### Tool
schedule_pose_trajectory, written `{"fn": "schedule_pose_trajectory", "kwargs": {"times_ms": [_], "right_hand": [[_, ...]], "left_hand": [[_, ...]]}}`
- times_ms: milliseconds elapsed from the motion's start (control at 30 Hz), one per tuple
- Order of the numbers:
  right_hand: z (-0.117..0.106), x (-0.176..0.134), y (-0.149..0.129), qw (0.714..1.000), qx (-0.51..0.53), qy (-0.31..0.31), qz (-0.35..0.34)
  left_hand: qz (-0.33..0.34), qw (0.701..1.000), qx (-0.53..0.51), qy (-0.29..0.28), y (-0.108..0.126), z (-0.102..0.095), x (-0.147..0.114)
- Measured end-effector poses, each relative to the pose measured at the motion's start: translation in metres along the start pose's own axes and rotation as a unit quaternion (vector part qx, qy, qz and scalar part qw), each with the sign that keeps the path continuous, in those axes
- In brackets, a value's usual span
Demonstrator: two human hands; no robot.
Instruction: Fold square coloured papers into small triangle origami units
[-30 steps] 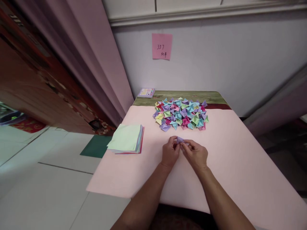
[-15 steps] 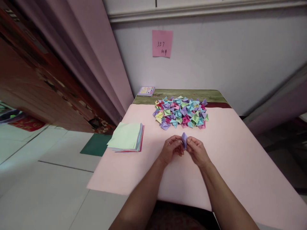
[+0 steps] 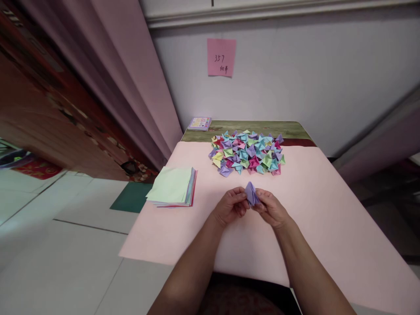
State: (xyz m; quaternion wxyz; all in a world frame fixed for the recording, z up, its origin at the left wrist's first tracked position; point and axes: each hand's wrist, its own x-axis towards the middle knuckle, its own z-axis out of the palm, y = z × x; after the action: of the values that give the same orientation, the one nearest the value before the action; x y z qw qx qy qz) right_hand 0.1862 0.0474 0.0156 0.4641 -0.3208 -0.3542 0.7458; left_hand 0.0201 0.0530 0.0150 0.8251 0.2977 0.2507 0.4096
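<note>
A folded purple origami paper (image 3: 251, 194) with a pointed top is held upright between my two hands over the table. The fingertips of my left hand (image 3: 232, 204) pinch its left side. My right hand (image 3: 271, 207) grips its right edge between thumb and fingers. Just beyond the hands lies a wide pile of small origami pieces (image 3: 251, 152) in purple, blue, green, yellow and pink. To the left rests a stack of square paper sheets (image 3: 172, 186), pale green on top.
Pink paper covers most of the table (image 3: 328, 210). A small stack of printed cards (image 3: 200, 123) sits at the back left corner. Behind stands a white wall with a pink note (image 3: 221, 57). A pink curtain (image 3: 131, 78) hangs at the left.
The purple origami paper has turned in my fingers and now shows a broader face. Both hands stay in nearly the same spot.
</note>
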Motion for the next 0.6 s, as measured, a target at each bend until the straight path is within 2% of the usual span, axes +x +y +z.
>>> {"fn": "schedule_pose_trajectory", "kwargs": {"times_ms": [100, 200, 300, 433, 600], "right_hand": [[-0.001, 0.001, 0.0, 0.999, 0.032, 0.017, -0.003], [0.001, 0.002, 0.002, 0.999, 0.014, 0.034, -0.014], [0.004, 0.004, 0.007, 0.996, -0.048, 0.056, -0.044], [0.001, 0.007, 0.013, 0.977, -0.154, 0.107, -0.098], [0.001, 0.007, 0.013, 0.974, -0.18, 0.097, -0.1]], "left_hand": [[-0.001, 1.0, -0.012, 0.01, 0.002, 0.0, 0.0], [0.009, 0.999, 0.018, 0.031, 0.001, 0.004, 0.001], [0.073, 0.99, 0.085, 0.082, -0.001, 0.006, 0.003], [0.159, 0.956, 0.198, 0.146, -0.005, 0.004, 0.007], [0.187, 0.94, 0.199, 0.203, -0.006, 0.0, 0.009]]}}
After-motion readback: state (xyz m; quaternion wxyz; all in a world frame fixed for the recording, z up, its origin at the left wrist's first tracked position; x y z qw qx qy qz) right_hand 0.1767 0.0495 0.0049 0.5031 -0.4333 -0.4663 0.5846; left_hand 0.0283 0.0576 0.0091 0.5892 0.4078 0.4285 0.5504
